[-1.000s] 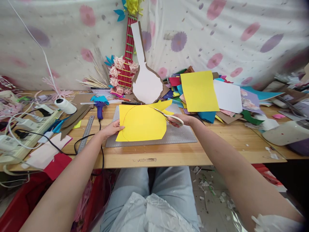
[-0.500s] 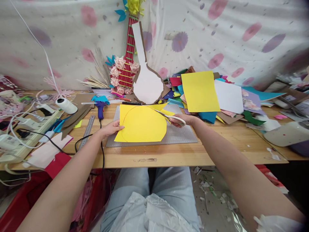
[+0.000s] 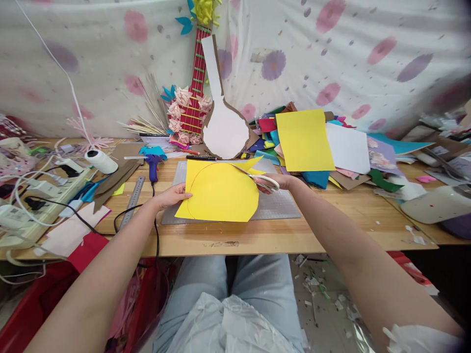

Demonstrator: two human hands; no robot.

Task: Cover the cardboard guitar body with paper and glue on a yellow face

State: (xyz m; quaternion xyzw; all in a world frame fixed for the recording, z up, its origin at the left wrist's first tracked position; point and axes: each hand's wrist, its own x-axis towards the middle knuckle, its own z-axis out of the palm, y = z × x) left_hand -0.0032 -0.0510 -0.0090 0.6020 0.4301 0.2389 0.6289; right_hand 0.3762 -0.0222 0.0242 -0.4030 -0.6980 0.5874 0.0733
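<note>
A yellow sheet [image 3: 222, 193] with a curved red outline drawn on it is held over a grey cutting mat [image 3: 279, 206]. My left hand [image 3: 173, 194] pinches its left edge, thumb on top. In my right hand [image 3: 274, 181] are white-handled scissors [image 3: 270, 183], their blades reaching left into the sheet's upper edge. The right side of the sheet is cut to a rounded curve, and a pointed strip sticks up beside the blades. The fingers of my right hand are partly hidden behind the handles.
Behind the mat stand a white instrument-shaped cardboard cutout [image 3: 225, 130] and a red paper guitar [image 3: 197, 73]. A purple glue gun [image 3: 153, 166] and a metal ruler [image 3: 133, 198] lie left. At right are another yellow sheet [image 3: 305, 139] and coloured scraps. A power strip [image 3: 47, 201] with cables sits far left.
The yellow sheet has shifted slightly right and tilted, its lower edge nearer me. The scissors have moved a little left along the upper edge, and their handles look closer together.
</note>
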